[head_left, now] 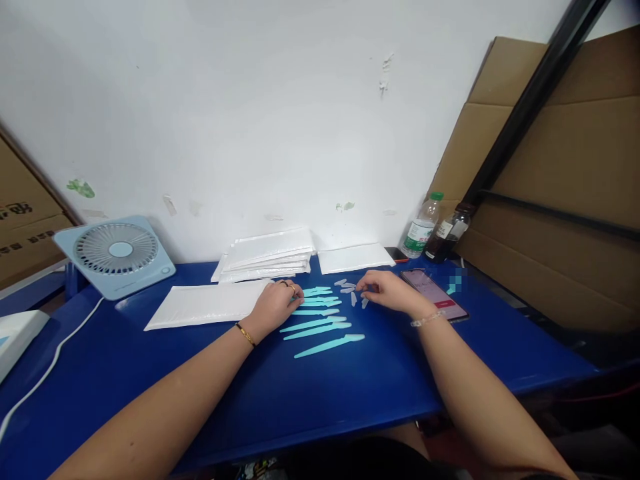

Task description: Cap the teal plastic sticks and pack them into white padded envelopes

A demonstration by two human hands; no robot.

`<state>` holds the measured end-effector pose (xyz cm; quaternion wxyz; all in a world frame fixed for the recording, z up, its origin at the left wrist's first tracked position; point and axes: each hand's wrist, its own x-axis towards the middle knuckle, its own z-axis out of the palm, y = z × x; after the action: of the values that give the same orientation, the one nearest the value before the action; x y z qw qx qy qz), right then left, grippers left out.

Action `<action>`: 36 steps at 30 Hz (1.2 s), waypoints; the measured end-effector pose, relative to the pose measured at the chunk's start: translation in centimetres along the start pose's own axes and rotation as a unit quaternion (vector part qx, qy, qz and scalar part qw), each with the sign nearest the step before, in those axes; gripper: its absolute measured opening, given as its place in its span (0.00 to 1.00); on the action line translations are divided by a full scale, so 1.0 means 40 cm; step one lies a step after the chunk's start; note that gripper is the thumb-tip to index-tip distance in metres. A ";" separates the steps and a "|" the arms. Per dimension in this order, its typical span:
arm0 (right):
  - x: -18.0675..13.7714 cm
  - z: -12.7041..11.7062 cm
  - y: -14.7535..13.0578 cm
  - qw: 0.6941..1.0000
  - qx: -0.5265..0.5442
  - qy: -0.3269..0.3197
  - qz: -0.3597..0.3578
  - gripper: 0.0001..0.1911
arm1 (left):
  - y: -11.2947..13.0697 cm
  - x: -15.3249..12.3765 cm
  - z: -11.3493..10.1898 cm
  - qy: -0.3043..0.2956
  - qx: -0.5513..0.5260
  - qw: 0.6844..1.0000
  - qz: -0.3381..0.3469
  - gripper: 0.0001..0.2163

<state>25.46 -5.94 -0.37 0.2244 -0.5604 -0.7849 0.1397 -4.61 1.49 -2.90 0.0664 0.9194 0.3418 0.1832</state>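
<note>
Head camera looks down on our two bare arms stretched over a blue table (350, 393) that stands against a white wall. Our left hand (274, 303) lies palm down with its fingers curled over the near ends of the upper teal sticks (330, 345). We cannot tell whether it has closed on one or only rests on them. The sticks lie side by side in a loose row between our hands, thick ends to the right. That spacing, we judge, keeps each one separate and easy to pick out.

Our right hand (387, 291) hovers low with thumb and fingertips drawn together just beside a scatter of small clear caps (349, 289). The pinch is narrow, but whether a cap sits inside it is too small to tell. The caps lie just beyond the thick ends of the sticks, within reach of that hand without the arm having to shift.

Behind the left hand a flat white padded envelope (207, 303) lies alone, and a stack of the same envelopes (267, 257) sits by the wall with one more (355, 257) beside it. They are near, yet apart from the sticks. A phone (434, 293) lies face up just right of the right hand, probably so its screen can be read. Two bottles (421, 230) stand upright in the corner by leaning cardboard (565, 200), and a small fan (116, 252) faces us at the far left
</note>
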 end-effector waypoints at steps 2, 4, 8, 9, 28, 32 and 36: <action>0.008 0.016 -0.004 0.999 -0.006 -0.025 -0.021 0.08 | 0.000 0.000 0.001 0.000 0.006 1.000 -0.002 0.08; 0.020 0.033 -0.004 0.998 -0.024 -0.045 -0.028 0.06 | 0.002 0.000 0.000 -0.001 0.009 1.000 -0.010 0.08; 0.037 0.053 0.008 0.996 -0.070 -0.052 -0.019 0.02 | 0.003 0.002 -0.001 -0.005 0.015 1.000 -0.024 0.07; 0.038 0.054 0.010 0.995 -0.078 -0.054 -0.020 0.02 | 0.003 0.002 0.000 -0.006 0.017 1.000 -0.025 0.07; 0.029 0.059 -0.007 0.991 0.129 0.010 0.031 0.07 | 0.005 0.004 0.001 0.018 0.031 0.999 -0.021 0.11; 0.033 0.062 0.001 0.975 0.214 0.020 0.051 0.12 | 0.004 0.003 0.000 0.026 0.001 0.999 -0.021 0.11; 0.038 0.067 0.002 0.961 0.262 0.005 0.084 0.17 | 0.003 0.003 0.000 0.037 -0.011 0.999 -0.017 0.11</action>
<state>23.76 -4.37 -2.41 0.3547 -0.5463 -0.6699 0.3564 -4.45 1.47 -2.85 0.0666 0.9053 0.3573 0.2198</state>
